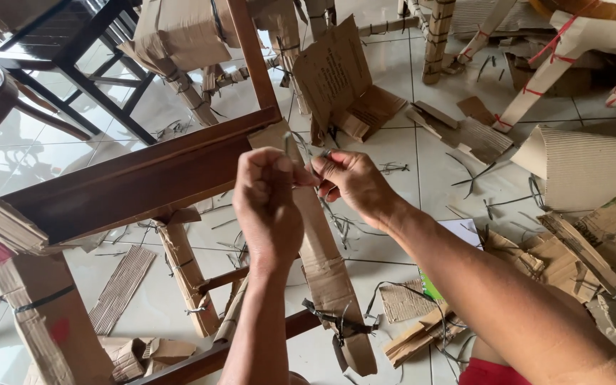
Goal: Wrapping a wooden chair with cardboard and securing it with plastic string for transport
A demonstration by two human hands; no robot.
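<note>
While both hands pinched the strap (306, 158), it looked thin, stiff, probably slippery.
Left hand (269, 203) and right hand (351, 180) gripped its ends at 12 o'clock above the cardboard-wrapped leg (326, 271).

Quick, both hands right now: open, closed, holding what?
Left hand: closed, fingers pinching the thin strap on the cardboard-wrapped chair leg.
Right hand: closed, pinching the same strap from the other side.

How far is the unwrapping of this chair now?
Done: the dark seat rail is bare, and cardboard scraps lie on the floor. In hand: the left hand and right hand pinch a thin strap on a wrapped leg. Left: that leg and the wrapped corner leg.
</note>
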